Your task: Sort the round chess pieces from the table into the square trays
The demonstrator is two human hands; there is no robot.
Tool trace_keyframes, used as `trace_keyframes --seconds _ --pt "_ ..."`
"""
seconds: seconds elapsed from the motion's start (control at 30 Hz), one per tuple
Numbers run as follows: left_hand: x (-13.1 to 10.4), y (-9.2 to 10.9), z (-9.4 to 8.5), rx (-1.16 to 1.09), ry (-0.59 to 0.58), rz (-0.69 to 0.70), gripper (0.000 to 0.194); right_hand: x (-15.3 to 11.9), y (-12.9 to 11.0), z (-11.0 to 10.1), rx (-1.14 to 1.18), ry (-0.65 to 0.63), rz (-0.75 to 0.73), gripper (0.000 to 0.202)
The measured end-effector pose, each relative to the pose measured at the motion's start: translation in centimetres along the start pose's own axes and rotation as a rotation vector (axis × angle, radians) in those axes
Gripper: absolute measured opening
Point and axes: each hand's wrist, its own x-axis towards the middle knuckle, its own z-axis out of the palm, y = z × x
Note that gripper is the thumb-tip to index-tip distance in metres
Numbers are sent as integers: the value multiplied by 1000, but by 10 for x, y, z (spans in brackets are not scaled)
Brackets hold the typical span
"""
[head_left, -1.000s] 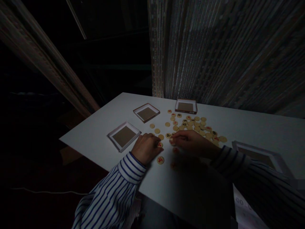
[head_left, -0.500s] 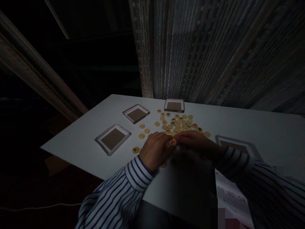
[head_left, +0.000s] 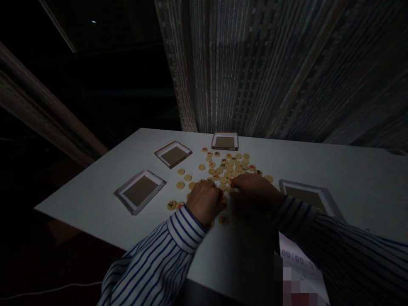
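Round wooden Chinese chess pieces (head_left: 229, 169) lie scattered and bunched on the white table, some with red or black characters up, others blank side up. My left hand (head_left: 205, 199) is low over the near side of the bunch, fingers curled inward; what they hold, if anything, is hidden. Just right of it, my right hand (head_left: 256, 189) has its fingers bent down among the pieces. A red-marked piece (head_left: 230, 181) shows at its fingertips, and whether it is gripped is unclear. A black-marked piece (head_left: 223, 219) lies nearer me, below the hands.
Shallow open boxes stand around the pieces: a back box (head_left: 225, 141), a brown-edged box (head_left: 173, 154), a left box (head_left: 140, 191) and a right box (head_left: 309, 195). A lit screen with a timer (head_left: 301, 263) is by my right forearm. String curtains (head_left: 255, 76) hang behind the table (head_left: 86, 191).
My hands have come apart from around a red-marked piece that showed between their fingers, and both now reach down at the pieces. The view has shifted slightly right.
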Motion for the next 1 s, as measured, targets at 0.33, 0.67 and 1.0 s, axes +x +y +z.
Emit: trace_keyframes --seconds 0.33,0.67,1.0 --pt "1 0 -3 -202 197 -4 24 -2 2 -4 703 41 147 21" --pt "0 -8 -11 -217 292 -15 26 -2 4 -15 1042 11 198 26" --pt "8 -49 -27 -35 131 -151 23 2 4 -7 335 103 37 21"
